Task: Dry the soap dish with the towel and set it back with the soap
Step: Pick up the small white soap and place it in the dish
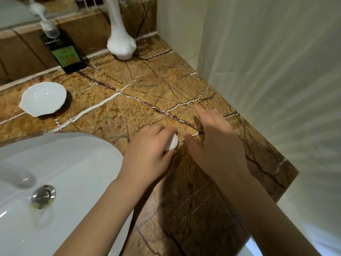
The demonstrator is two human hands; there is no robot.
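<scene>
Centre frame, the left hand (147, 154) curls over a small white rounded bar of soap (171, 142); fingers above, thumb beneath, pinching it right at the brown veined marble countertop (147, 85), and only the soap's right end peeks out past the fingertips; whether it rests on the stone or sits just clear of it, I cannot tell. Just beside it, the right hand (215, 139) hovers palm down, fingers loosely spread and holding nothing, index finger stretched toward the upper middle, thumb tip near the soap but apart from it; both bare forearms run in from the bottom edge. Over at the left of the frame, the white scalloped ceramic soap dish (43, 100) sits upright on the counter, well apart from both hands; the white oval washbasin (73, 163) fills the lower left.
</scene>
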